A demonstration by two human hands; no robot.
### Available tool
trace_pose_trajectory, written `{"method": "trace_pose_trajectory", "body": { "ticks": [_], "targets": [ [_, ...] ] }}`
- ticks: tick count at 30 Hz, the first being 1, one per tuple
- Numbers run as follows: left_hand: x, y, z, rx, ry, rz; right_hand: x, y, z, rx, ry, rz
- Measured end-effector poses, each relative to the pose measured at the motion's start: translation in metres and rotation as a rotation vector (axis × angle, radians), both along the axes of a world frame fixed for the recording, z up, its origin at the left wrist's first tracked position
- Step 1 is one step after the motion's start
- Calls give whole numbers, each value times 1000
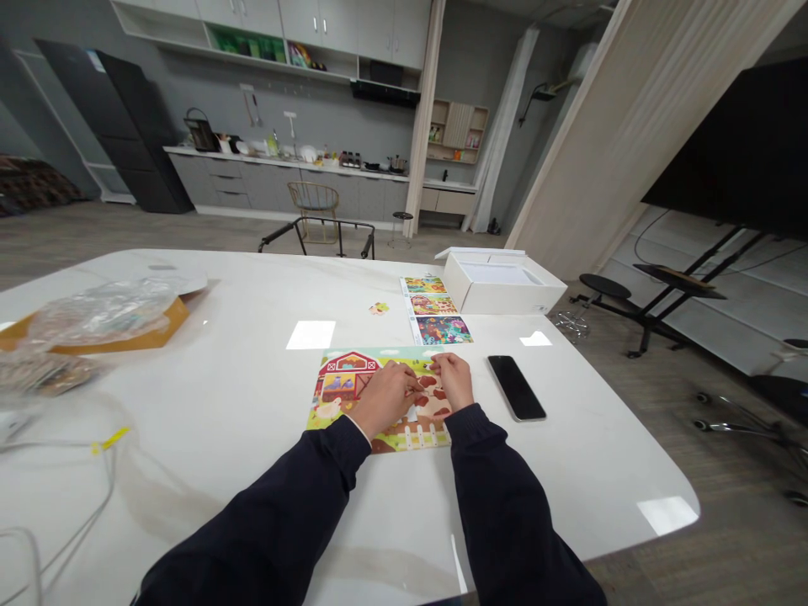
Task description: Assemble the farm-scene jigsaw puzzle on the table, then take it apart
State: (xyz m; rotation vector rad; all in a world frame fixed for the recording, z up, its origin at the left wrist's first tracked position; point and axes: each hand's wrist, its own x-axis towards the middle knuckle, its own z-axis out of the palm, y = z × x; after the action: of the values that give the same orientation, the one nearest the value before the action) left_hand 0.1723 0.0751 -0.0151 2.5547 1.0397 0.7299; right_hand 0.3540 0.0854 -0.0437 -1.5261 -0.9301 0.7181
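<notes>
A colourful farm puzzle (pixel 341 387) with a red barn, a hen, brown-patched animals and a white fence lies flat on the white table. My left hand (pixel 387 397) rests over its middle, fingers bent together toward the right; what they pinch, if anything, is hidden. Over the puzzle's right part is my right hand (pixel 453 380), its fingers curled closed near the upper right edge; anything between them is too small to make out. A small pale patch shows between the hands. Beyond the puzzle lies a small loose cluster of pieces (pixel 379 309).
Picture cards (pixel 435 305) lie beyond the puzzle, beside an open white box (pixel 498 282). A black phone (pixel 516 387) is on the right. Plastic bags (pixel 107 307) on orange card (pixel 157 332) and a white cable (pixel 82 522) occupy the left.
</notes>
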Motion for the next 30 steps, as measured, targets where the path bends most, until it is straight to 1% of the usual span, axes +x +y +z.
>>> {"method": "trace_pose_trajectory", "body": {
  "ticks": [5, 11, 14, 17, 19, 22, 25, 28, 30],
  "targets": [
    [0, 1, -1, 0, 8, -18, 0, 0, 1, 1, -1, 4],
    [-1, 1, -1, -70, -32, -9, -1, -1, 3, -12, 8, 2],
    [-1, 1, 0, -71, -31, -16, -1, -2, 4, -15, 14, 6],
    [-3, 1, 2, -63, -27, 0, -1, -2, 5, -13, 16, 11],
    [-6, 5, 6, -62, -7, -11, -1, -2, 4, -10, 14, 13],
    [-17, 17, 14, -33, -18, -8, -1, -2, 4, -7, 11, 14],
    [-36, 41, 21, 2, -104, 109, -2, -2, 5, -1, 11, 15],
    [-58, 70, 21, -55, -91, 204, -3, -3, 5, 2, 9, 10],
    [-68, 90, 17, -109, -46, 223, -4, -4, 5, -3, 6, 7]
  ]
}}
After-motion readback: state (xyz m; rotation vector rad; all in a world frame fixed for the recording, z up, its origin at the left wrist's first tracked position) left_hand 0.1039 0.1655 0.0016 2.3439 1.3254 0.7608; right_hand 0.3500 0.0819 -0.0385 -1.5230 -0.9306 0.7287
